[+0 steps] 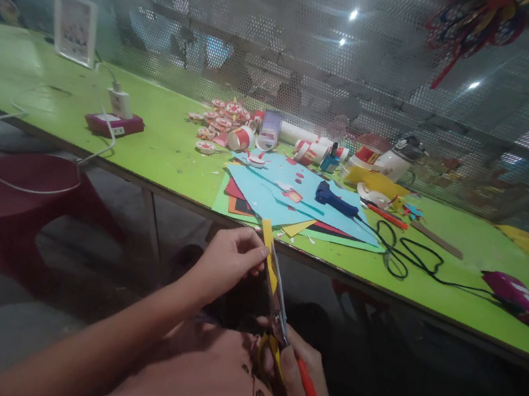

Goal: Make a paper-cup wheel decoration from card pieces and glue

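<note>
Yellow strip [271,263] pinched in left grip [231,261], scissors [278,322] clasped in right grip [300,370] — paper sheets [285,213] beyond.

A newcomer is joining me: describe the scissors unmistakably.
Find the long green table, then the person's right hand in front of its near edge. That hand grips the scissors, blades pointing toward the table. Metal blades and red-and-yellow handles set them apart from the yellow strip alongside.
</note>
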Available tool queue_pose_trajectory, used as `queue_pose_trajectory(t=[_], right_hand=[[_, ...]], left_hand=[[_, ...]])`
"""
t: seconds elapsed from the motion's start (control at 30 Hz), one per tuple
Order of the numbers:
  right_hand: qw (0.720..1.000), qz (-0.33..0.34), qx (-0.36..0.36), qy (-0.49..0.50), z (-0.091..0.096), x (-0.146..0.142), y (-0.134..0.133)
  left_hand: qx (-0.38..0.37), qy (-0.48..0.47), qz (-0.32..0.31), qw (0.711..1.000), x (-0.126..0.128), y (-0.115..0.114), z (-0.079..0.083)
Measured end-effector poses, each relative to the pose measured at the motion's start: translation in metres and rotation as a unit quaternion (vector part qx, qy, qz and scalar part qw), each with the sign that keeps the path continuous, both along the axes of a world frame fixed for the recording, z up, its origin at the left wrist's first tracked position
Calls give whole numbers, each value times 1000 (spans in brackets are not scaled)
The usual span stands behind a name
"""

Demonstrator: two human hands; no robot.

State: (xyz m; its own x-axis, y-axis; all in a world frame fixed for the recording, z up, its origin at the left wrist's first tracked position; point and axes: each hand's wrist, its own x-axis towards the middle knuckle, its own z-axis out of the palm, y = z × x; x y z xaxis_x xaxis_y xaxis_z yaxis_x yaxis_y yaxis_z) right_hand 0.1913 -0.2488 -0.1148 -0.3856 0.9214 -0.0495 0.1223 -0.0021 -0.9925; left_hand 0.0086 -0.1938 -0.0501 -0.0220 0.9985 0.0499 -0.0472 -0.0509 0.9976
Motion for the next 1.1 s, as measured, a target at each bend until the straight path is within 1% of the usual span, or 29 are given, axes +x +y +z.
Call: queue_pose_trajectory(t=[0.1,0.27,0.53,0.77,0.87,0.93,1.1], right_hand=[[1000,6,16,-10,-2,1,1],[999,-30,20,9,-2,-2,-2],[998,-51,28,-4,-6,-3,-3],[998,-48,40,-9,-3,-3,-3],[999,-20,41,-23,-2,-2,-2],[999,-10,41,-26,-4,-1,-1],[998,-26,53,-21,-12,0,0]], left_hand=[[5,-3,-2,1000,0,1,-1],[6,1,-2,1000,1,1,-2],[-1,1,-5,1000,2,0,-4],[1,3,-2,1000,2,1,-4],[4,3,-2,1000,1,2,-5],[8,4,-4,1000,0,2,-6],[2,9,-11,1000,0,3,-6]])
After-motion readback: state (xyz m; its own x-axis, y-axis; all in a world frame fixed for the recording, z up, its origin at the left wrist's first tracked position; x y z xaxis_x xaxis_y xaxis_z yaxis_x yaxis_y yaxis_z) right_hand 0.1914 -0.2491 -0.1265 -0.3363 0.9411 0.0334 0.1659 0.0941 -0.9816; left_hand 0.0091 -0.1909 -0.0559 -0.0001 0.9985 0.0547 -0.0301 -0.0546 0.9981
